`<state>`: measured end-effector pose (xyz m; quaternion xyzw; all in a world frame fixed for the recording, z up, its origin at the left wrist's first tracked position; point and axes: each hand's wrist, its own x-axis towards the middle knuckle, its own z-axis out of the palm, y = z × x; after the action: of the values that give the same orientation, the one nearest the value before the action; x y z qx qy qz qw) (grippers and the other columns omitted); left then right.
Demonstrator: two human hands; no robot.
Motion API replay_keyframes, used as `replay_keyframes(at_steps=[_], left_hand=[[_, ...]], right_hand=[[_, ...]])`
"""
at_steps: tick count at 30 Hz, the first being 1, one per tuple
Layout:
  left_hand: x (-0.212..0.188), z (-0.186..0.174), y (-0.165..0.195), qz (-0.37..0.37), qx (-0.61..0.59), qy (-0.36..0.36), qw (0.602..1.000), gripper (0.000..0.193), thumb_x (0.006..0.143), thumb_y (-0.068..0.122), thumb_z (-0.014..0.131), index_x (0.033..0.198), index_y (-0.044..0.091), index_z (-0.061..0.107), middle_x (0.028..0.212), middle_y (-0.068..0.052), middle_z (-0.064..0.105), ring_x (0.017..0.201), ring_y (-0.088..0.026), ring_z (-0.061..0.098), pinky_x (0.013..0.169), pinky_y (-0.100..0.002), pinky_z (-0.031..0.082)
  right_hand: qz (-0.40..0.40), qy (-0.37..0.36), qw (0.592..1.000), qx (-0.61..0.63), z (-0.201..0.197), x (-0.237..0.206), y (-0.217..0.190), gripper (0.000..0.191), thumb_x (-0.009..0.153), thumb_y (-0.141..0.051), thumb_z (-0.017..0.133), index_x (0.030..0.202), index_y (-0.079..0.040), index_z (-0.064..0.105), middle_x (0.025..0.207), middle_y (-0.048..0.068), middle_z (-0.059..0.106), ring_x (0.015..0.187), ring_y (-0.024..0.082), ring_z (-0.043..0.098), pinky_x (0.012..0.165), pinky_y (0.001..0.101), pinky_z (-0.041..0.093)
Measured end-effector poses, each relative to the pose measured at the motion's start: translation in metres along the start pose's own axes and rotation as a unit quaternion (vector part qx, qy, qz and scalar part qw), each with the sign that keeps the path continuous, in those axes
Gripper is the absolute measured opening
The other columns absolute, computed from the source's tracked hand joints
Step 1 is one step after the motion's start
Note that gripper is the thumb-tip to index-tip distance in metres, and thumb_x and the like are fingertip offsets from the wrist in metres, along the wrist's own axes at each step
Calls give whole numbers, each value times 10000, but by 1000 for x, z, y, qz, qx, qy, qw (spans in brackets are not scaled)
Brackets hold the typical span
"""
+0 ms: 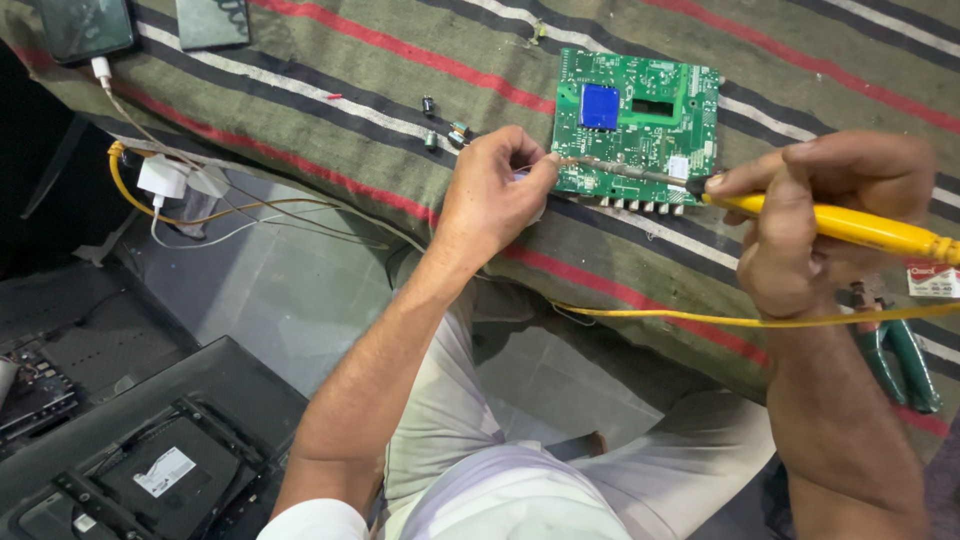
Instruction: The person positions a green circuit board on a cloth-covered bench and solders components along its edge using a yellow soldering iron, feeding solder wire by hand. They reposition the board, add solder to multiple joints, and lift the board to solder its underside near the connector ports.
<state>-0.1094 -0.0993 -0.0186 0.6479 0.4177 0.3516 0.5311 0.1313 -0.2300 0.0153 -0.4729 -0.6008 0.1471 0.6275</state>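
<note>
Board: green circuit board lying flat on a striped blanket, near the blanket's front edge; a blue square part sits on its upper left, and a row of small metal connectors lines its near edge.
Iron: yellow-handled soldering iron lies across the board's near edge, its thin metal shaft pointing left, the tip reaching the board's lower left corner.
Right hand: right hand has its grip closed round the iron's yellow handle, thumb on top, fingers curled under.
Left hand: left hand is at the board's lower left corner, its grip pinched thumb to forefinger right at the iron's tip; whether it holds anything there is too small to tell.
Cord: yellow cord runs from the iron's handle back across the blanket, below both hands.
Pliers: green-handled pliers lie on the blanket at the right edge, under the right wrist.
Small parts: a few dark cylindrical components lie loose on the blanket just left of the board.
Surface: the blanket is olive-grey with red, white and dark stripes, draped over a low raised surface; two phones lie at its far left, one plugged into a cable.
Room: grey floor below the blanket, with a white charger and tangled cables; a dark flat panel back lies at lower left.
Person: seated, in pale trousers, knees under the blanket's edge.
</note>
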Motion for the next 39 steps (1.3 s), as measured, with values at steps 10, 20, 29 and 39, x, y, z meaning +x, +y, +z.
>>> replay_keyframes(at_steps=[10, 20, 29, 39], left_hand=[[1, 1, 1, 6, 12, 5, 1000, 197, 887, 162, 721, 812, -12, 668, 675, -23, 665, 632, -43, 577, 555, -266, 485], [3, -1, 5, 5, 12, -15, 1000, 240, 898, 202, 730, 800, -9, 672, 646, -15, 656, 597, -40, 575, 519, -275, 483], [4, -2, 5, 10, 4, -35, 999, 254, 917, 216, 719, 823, -16, 675, 638, -25, 631, 585, -43, 542, 510, -283, 453], [7, 5, 0, 48, -8, -18, 999, 252, 929, 218, 732, 832, -6, 668, 694, -44, 683, 632, -65, 582, 569, -279, 499]], right_hand=[[19, -7, 1000, -7, 3, 2, -6, 122, 1211, 31, 512, 1267, -12, 412, 950, 96, 554, 763, 260, 737, 660, 282, 608], [117, 37, 990, -72, 28, -7, -54, 112, 1187, -37, 477, 1252, 35, 533, 961, 129, 700, 751, 133, 676, 639, 218, 556], [118, 77, 983, -118, 41, 0, -66, 132, 1181, -69, 539, 1148, 49, 589, 984, 129, 736, 802, 144, 720, 683, 230, 594], [140, 38, 980, -135, 38, 12, -83, 149, 1188, -64, 572, 1120, 63, 610, 1011, 150, 735, 863, 155, 731, 776, 256, 610]])
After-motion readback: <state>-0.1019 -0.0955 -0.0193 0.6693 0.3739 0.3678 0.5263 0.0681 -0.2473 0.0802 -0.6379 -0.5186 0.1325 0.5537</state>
